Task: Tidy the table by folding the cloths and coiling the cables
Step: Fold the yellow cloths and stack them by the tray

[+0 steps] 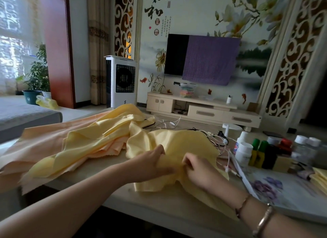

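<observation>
The yellow cloth (177, 149) lies crumpled on the tabletop (113, 160), near its front edge, and both hands work on it. The left hand (152, 164) grips a bunch of the fabric at the near side of the cloth, with the thumb on top and the fingers (160, 149) curled into the folds. The right hand (198, 168), just beside it, pinches the same edge; its fingers (188, 160) are bent tight, with almost no gap between them.

I judge that the folding step is in hand, at its beginning (the cloth has no clean fold yet). The next move calls for finding two corners, pulling the edge straight between the hands, and then laying one half over the other.

Left of this cloth a second yellow cloth (106, 131) lies in a loose heap over a peach cloth (44, 142), both unfolded. Behind and right of it the white cables (219, 145) are tangled and not coiled. Farther right stand some bottles (256, 152).
</observation>
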